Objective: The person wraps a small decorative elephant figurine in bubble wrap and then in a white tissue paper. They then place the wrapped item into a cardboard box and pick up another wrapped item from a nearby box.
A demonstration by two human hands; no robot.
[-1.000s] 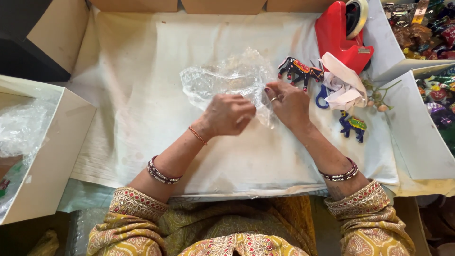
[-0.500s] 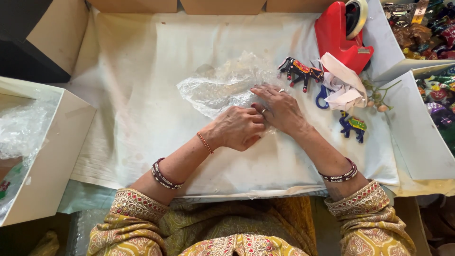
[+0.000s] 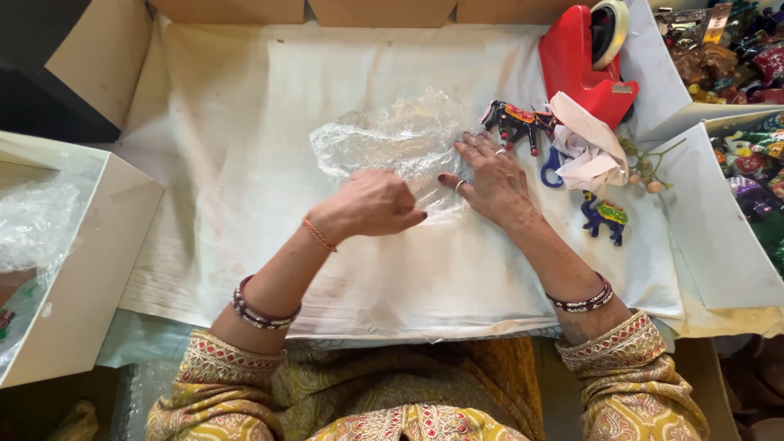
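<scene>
A crumpled sheet of clear bubble wrap (image 3: pixel 384 139) lies on the white cloth (image 3: pixel 245 163) covering the work surface. My left hand (image 3: pixel 371 204) rests on its near edge with the fingers curled under, pinching the plastic. My right hand (image 3: pixel 490 180) lies flat with fingers spread, pressing down the right side of the wrap. Just beyond my right fingertips stands a small dark painted animal figurine (image 3: pixel 514 121). A second, blue figurine (image 3: pixel 604 216) stands to the right of my right wrist.
A red tape dispenser (image 3: pixel 584 57) and a crumpled white cloth (image 3: pixel 588 147) sit at the back right. Trays of colourful figurines (image 3: pixel 735 57) fill the right edge. An open cardboard box with plastic wrap (image 3: pixel 49 237) stands at the left.
Both hands lowered the bubble wrap from a raised hold onto the cloth. My right hand opened flat and slid right, while my left hand stayed curled at the near edge.
</scene>
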